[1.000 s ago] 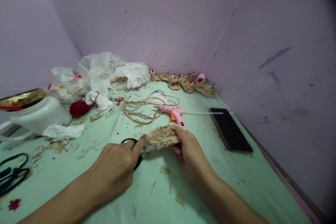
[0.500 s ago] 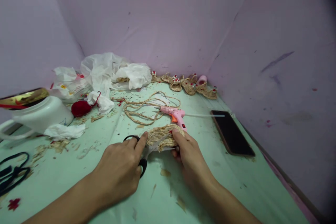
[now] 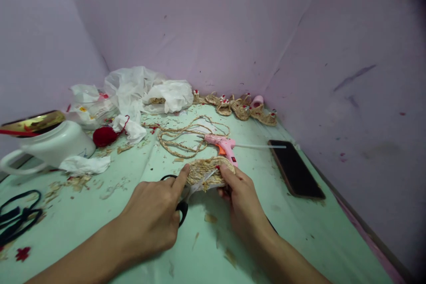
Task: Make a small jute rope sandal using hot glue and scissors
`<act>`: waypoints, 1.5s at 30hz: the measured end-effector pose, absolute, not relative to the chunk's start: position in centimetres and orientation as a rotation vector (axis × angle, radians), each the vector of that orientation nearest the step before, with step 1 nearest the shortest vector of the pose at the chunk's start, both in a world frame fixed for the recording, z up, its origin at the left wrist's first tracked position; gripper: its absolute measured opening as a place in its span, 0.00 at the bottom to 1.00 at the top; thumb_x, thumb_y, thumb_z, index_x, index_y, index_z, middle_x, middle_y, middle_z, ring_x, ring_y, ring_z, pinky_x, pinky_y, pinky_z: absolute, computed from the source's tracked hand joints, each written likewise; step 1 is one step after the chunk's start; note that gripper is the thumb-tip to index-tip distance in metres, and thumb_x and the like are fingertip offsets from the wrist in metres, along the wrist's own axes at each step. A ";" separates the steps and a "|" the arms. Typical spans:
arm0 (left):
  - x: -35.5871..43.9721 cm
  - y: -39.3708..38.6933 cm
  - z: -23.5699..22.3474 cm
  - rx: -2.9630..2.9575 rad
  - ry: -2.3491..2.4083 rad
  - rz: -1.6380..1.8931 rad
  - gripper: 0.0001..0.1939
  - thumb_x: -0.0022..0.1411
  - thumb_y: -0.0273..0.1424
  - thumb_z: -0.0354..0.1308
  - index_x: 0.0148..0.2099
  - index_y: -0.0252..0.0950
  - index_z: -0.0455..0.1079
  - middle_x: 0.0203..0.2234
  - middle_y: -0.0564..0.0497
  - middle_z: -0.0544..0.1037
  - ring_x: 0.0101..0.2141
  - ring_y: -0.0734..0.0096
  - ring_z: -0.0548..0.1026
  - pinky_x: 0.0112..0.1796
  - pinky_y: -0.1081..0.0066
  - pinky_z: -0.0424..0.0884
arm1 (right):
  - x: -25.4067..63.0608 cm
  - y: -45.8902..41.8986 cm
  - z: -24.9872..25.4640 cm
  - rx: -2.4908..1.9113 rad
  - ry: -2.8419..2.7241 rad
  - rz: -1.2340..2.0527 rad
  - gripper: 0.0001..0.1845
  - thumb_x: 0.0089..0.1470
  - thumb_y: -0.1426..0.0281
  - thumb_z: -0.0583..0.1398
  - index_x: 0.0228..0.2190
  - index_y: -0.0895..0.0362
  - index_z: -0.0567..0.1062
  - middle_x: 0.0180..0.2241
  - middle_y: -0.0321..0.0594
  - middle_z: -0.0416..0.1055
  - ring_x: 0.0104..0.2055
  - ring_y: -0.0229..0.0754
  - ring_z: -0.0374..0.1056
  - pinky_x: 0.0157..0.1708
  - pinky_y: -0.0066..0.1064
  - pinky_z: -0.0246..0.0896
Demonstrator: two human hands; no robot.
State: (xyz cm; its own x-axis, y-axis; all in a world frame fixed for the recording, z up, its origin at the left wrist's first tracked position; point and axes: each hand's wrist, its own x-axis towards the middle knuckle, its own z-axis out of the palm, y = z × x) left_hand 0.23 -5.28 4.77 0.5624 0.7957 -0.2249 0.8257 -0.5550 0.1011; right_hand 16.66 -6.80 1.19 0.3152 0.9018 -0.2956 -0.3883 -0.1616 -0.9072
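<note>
My left hand [image 3: 155,211] is closed around the black handles of a pair of scissors [image 3: 182,214]. One blade lies across the front face of a braided straw sole [image 3: 205,169]; the other blade is mostly hidden. The left index finger is stretched against the sole's left end. Gripping the sole's right end is my right hand [image 3: 244,197], its thumb on top beside a small red spot. Just behind the sole a pink hot glue gun [image 3: 222,142] lies on its side with a glue stick in it. Beyond its nozzle rests a loose loop of braided straw cord [image 3: 173,144].
A phone [image 3: 296,168] lies at the right. Small straw slippers [image 3: 241,108] line the back wall. At left are a white pot [image 3: 55,144], red yarn [image 3: 104,136], plastic bags [image 3: 129,86] and a dark cord [image 3: 23,219]. Straw scraps litter the green tablecloth [image 3: 129,250].
Both hands keep their grip. Less of the lower scissor blade shows under the sole, and the sole's front face has turned slightly more toward me. The whole view has shifted a little.
</note>
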 end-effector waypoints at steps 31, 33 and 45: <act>0.1 -5.2 5.4 2.671 1.225 -0.098 0.17 0.50 0.24 0.45 0.45 0.34 0.60 0.32 0.44 0.77 0.32 0.51 0.76 0.29 0.57 0.70 | 17.3 -6.5 -0.5 -1.375 -0.700 1.146 0.20 0.53 0.54 0.53 0.19 0.55 0.65 0.13 0.29 0.60 0.16 0.35 0.54 0.15 0.26 0.49; 0.1 -5.1 5.6 2.678 1.220 -0.150 0.16 0.49 0.22 0.46 0.43 0.35 0.60 0.31 0.45 0.77 0.31 0.52 0.76 0.28 0.58 0.69 | 17.2 -6.4 -0.4 -1.361 -0.675 1.151 0.20 0.53 0.55 0.54 0.18 0.55 0.64 0.12 0.29 0.58 0.15 0.34 0.53 0.15 0.26 0.48; -0.2 -5.1 6.1 2.669 1.187 -0.113 0.15 0.49 0.24 0.48 0.42 0.36 0.59 0.32 0.45 0.76 0.33 0.53 0.76 0.30 0.62 0.68 | 16.8 -6.6 0.2 -1.312 -0.674 1.168 0.19 0.52 0.57 0.55 0.18 0.56 0.64 0.12 0.28 0.57 0.14 0.32 0.51 0.14 0.24 0.48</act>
